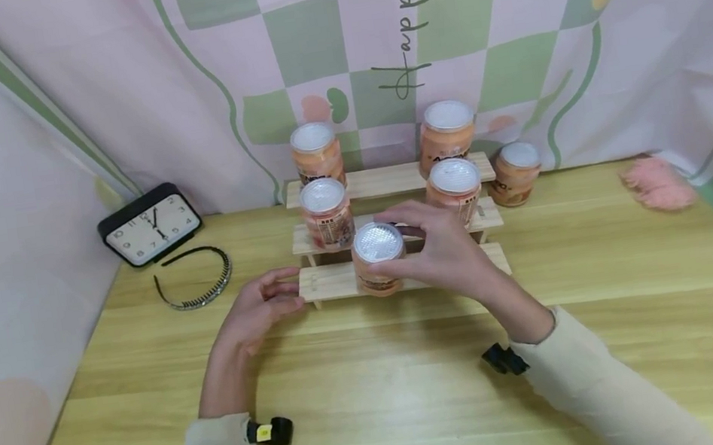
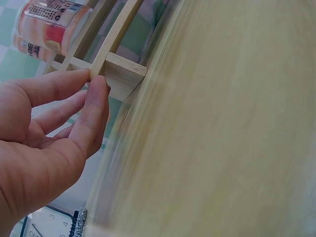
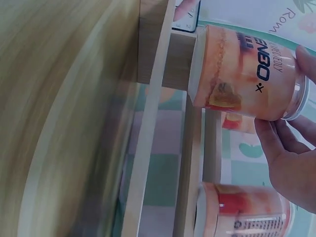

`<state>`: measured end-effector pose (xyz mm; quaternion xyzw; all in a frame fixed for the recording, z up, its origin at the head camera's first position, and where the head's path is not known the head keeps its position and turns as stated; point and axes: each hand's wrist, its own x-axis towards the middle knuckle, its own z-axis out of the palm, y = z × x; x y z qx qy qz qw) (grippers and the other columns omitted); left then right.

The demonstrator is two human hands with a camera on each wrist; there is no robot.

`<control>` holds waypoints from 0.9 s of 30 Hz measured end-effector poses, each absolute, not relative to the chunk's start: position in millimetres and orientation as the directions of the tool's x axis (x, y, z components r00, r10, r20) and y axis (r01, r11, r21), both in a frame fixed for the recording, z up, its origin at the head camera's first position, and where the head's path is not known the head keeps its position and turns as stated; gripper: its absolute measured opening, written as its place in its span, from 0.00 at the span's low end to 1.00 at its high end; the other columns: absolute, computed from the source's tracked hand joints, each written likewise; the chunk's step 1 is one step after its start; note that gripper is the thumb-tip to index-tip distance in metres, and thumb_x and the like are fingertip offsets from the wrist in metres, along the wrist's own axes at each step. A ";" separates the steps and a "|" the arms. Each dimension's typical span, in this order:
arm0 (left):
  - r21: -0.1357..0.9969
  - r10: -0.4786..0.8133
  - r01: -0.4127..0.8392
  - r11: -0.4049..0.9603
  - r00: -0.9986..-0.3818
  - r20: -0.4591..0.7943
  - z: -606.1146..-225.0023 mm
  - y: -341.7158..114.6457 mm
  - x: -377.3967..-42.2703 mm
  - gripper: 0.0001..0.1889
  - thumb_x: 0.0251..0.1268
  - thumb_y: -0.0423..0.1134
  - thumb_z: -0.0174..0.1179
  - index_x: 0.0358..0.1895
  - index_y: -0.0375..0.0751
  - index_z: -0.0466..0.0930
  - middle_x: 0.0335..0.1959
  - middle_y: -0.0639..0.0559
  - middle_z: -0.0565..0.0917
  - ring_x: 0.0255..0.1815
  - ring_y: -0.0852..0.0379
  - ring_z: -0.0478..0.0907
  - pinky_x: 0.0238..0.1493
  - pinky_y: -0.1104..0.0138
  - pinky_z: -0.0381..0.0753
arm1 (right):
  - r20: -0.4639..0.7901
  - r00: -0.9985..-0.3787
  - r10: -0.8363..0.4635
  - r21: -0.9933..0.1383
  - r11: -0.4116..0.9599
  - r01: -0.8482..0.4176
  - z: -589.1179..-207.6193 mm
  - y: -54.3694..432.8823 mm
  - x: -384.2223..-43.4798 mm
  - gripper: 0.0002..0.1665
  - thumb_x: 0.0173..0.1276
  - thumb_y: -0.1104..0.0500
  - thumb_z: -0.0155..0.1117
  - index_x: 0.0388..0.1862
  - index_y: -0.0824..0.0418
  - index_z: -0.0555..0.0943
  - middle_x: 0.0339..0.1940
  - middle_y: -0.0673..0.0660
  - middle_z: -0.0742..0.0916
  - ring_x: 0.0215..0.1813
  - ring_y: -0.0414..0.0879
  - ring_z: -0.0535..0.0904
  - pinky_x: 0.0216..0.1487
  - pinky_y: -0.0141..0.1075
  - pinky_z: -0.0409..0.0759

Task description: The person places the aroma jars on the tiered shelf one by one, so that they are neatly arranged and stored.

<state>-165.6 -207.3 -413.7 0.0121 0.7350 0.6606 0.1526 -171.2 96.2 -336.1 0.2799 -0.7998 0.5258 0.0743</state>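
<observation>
My right hand [image 1: 438,245] grips an orange jar [image 1: 381,264] with a clear lid by its upper part, thumb and fingers on either side. The jar is over the lowest step of a three-step wooden rack [image 1: 330,281]. In the right wrist view a small gap shows between the jar's base [image 3: 196,69] and that step's edge [image 3: 153,94]. At the rack's left end, my left hand [image 1: 259,308] pinches the lowest board between thumb and fingers [image 2: 94,98]. Similar jars stand on the middle step, left [image 1: 329,219] and right [image 1: 454,186], and on the top step, left [image 1: 317,156] and right [image 1: 446,138].
Another orange jar [image 1: 514,174] stands on the table right of the rack. A black-framed clock [image 1: 151,225] and a dark headband [image 1: 200,301] lie to the left. A pink fluffy item [image 1: 657,184] is at the far right. A patterned curtain [image 1: 303,40] hangs behind.
</observation>
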 end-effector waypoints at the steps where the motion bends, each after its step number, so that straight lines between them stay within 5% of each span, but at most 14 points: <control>1: 0.975 0.218 -0.184 0.127 -0.953 -0.209 -413.5 -207.3 -165.7 0.31 0.63 0.22 0.61 0.71 0.30 0.68 0.59 0.31 0.75 0.53 0.45 0.78 0.57 0.59 0.82 | 0.418 -0.829 -0.372 -0.796 0.289 -0.532 -336.4 94.1 -171.8 0.35 0.45 0.63 0.87 0.55 0.69 0.84 0.50 0.59 0.86 0.51 0.51 0.83 0.53 0.38 0.85; 27: 0.976 0.215 -0.172 0.132 -0.956 -0.198 -412.0 -206.7 -165.0 0.31 0.63 0.22 0.61 0.71 0.29 0.68 0.58 0.31 0.76 0.52 0.46 0.80 0.55 0.61 0.83 | 0.425 -0.822 -0.379 -0.750 0.361 -0.554 -355.8 50.7 -177.5 0.35 0.48 0.54 0.87 0.55 0.64 0.85 0.58 0.59 0.84 0.57 0.50 0.80 0.53 0.42 0.84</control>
